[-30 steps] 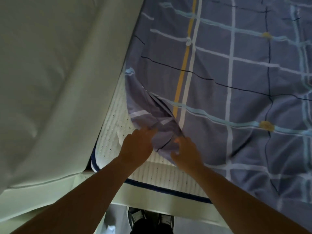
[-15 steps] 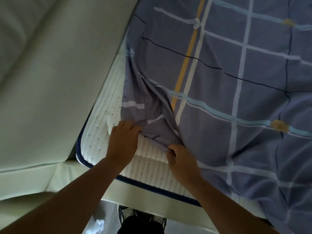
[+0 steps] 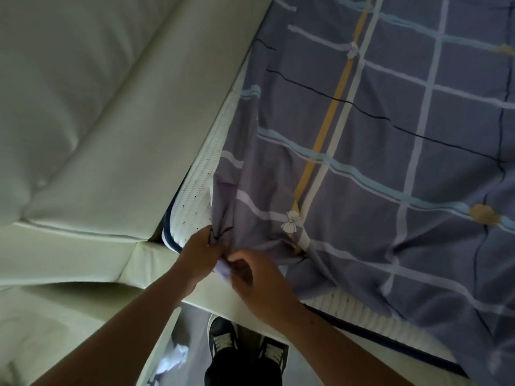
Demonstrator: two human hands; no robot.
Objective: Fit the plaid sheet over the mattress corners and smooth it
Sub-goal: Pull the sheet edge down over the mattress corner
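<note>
Head view: I see the plaid sheet (image 3: 390,151) spread over most of the mattress (image 3: 195,196), grey-blue with white, pale blue and yellow stripes and small white bow prints. Its corner is bunched at the near left corner of the mattress, where both of my hands meet. My left hand (image 3: 199,253) is closed on the gathered fabric right at the corner, fingers pinching a fold against the white quilted side. My right hand (image 3: 257,282) sits just beside it, touching it, fingers curled around the loose hem, a pale scrap of cloth showing between the two hands. The corner itself is not yet covered: a strip of white mattress with dark blue piping shows to the left of the sheet, and another strip shows along the near edge under my right forearm. The sheet is creased around the corner and lies flatter farther up. To the left, a pale padded headboard (image 3: 83,107) runs alongside the mattress, and the pale bed frame (image 3: 156,263) sits beneath the corner. Below my arms I see my shoes (image 3: 223,338) on the floor, with something white and crumpled (image 3: 175,358) near them
</note>
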